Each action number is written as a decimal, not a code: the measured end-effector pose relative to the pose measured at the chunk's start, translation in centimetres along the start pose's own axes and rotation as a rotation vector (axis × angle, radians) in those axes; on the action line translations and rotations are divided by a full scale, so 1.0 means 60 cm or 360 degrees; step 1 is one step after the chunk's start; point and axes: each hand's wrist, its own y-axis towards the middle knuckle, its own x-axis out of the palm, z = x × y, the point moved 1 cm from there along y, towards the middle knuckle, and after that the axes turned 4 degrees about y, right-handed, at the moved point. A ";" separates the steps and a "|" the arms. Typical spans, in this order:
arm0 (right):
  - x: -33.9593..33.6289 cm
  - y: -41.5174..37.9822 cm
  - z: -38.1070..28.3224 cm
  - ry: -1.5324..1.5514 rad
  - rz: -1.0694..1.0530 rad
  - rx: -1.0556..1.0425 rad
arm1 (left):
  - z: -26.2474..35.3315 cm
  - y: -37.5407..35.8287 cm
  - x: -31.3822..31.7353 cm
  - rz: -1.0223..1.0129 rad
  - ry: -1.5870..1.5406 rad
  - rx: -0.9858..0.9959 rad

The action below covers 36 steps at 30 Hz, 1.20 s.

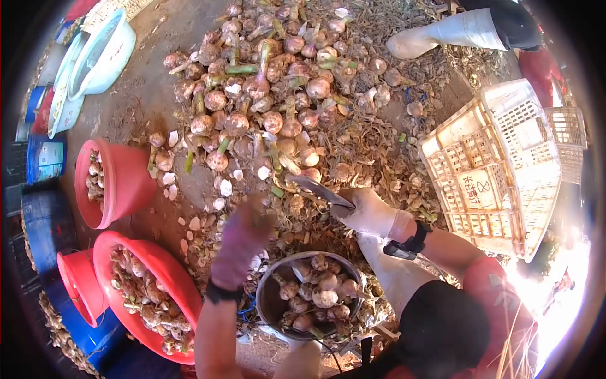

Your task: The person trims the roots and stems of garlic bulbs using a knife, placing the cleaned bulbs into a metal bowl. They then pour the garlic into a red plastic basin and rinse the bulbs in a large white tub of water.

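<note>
Red-orange plastic tub (165, 278), lower left, part-filled with trimmed garlic bulbs; smaller red bucket (81, 285) just beside it on the left. Second red bucket (123, 183) tipped on its side farther up, a few bulbs visible inside. Pale blue basins (104, 54) stacked at top left; blue containers (45, 158) along the left edge.

Garlic heap (271, 95): large pile of untrimmed bulbs with stalks, spread across the ground at centre, mixed with dry skins and cut stems. Loose white cloves and peel fragments (222, 187) scattered between pile and tipped bucket.

Metal bowl (273, 303): round, on the ground between the knees, holding trimmed bulbs.

Left hand (243, 237): gloved in purple-pink, blurred, raised above the bowl's left rim, dark band at the wrist. Fingers curled; whether anything is held cannot be told.

Right hand (369, 213): gloved in white, closed around the handle of a knife (319, 189), blade pointing up-left toward the heap. Dark watch strap (410, 243) at the wrist.

Hands apart, left lower and nearer the bowl, right beside the heap's near edge.

White slatted crate (499, 170), right side, tilted. White boot (442, 35) of another person at top right, standing on the husk litter.
</note>
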 end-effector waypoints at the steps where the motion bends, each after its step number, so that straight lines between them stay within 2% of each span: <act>1: -0.005 0.001 -0.003 0.0016 0.0088 -0.0041 | -0.023 0.045 0.004 0.0260 0.0031 0.0097; 2: -0.012 -0.002 -0.007 0.0033 0.0069 -0.0022 | -0.040 0.086 0.009 0.0525 0.0057 0.0195; 3: -0.016 -0.002 -0.001 0.0025 0.0074 -0.0030 | -0.037 0.120 0.009 0.0535 0.0054 0.0201; 5: -0.020 -0.001 0.013 0.0055 0.0057 0.0012 | -0.031 0.168 0.020 0.0533 -0.0197 -0.0152; 6: -0.028 -0.003 0.006 0.0065 0.0059 0.0022 | -0.039 0.183 0.041 0.0531 -0.0201 -0.0151; 8: -0.035 -0.009 -0.004 0.0065 0.0099 0.0046 | -0.054 0.195 0.080 0.0752 -0.0728 -0.0201; 9: -0.037 -0.008 -0.007 0.0060 0.0146 0.0051 | -0.044 0.185 0.080 0.0748 -0.0721 -0.0199; 11: -0.031 -0.004 0.002 0.0115 0.0140 0.0034 | -0.030 0.142 0.079 0.0394 -0.0728 -0.0480; 12: -0.028 -0.004 0.007 0.0165 0.0129 0.0026 | -0.072 0.133 0.121 0.0611 -0.0775 -0.0206; 13: -0.027 -0.004 0.005 0.0171 0.0130 0.0035 | -0.078 0.120 0.126 0.0601 -0.0771 -0.0209; 15: -0.022 -0.003 -0.002 0.0095 0.0053 0.0040 | -0.085 0.099 0.138 0.0377 -0.1359 -0.0118; 16: -0.019 -0.002 0.001 0.0036 0.0072 -0.0032 | -0.087 0.097 0.144 0.0366 -0.1361 -0.0127; 19: -0.008 0.002 -0.001 0.0050 0.0092 -0.0032 | -0.069 0.126 0.148 0.0849 -0.0380 0.0241; 20: -0.007 0.001 -0.002 0.0068 0.0110 -0.0056 | -0.054 0.137 0.152 0.0874 -0.0432 0.0057; 21: -0.007 -0.001 -0.008 0.0060 0.0109 -0.0058 | -0.046 0.148 0.153 0.0879 -0.0438 0.0058; 23: -0.015 -0.005 -0.023 0.0037 0.0078 -0.0015 | -0.035 0.167 0.156 0.0455 -0.0939 -0.0160; 24: -0.018 -0.005 -0.022 0.0033 0.0084 -0.0016 | -0.030 0.164 0.148 0.0456 -0.0940 -0.0153; 27: -0.026 -0.002 -0.019 -0.0047 0.0135 -0.0109 | -0.023 0.130 0.116 0.0116 -0.1143 -0.0256; 28: -0.028 0.000 -0.024 -0.0135 0.0145 -0.0204 | -0.003 0.099 0.094 -0.0009 -0.1219 -0.0148; 30: -0.029 0.003 -0.042 -0.0352 0.0128 -0.0338 | 0.037 0.042 0.056 -0.0036 -0.1059 -0.0251; 32: -0.019 0.009 -0.059 -0.0334 0.0129 -0.0425 | 0.060 -0.003 0.038 -0.0053 -0.0909 -0.0345; 34: -0.015 0.002 -0.054 -0.0321 0.0126 -0.0490 | 0.072 -0.043 0.038 0.0110 -0.0988 -0.0126; 36: -0.007 0.013 -0.030 -0.0535 -0.0025 -0.0372 | 0.057 -0.061 0.038 0.0085 -0.0914 -0.0145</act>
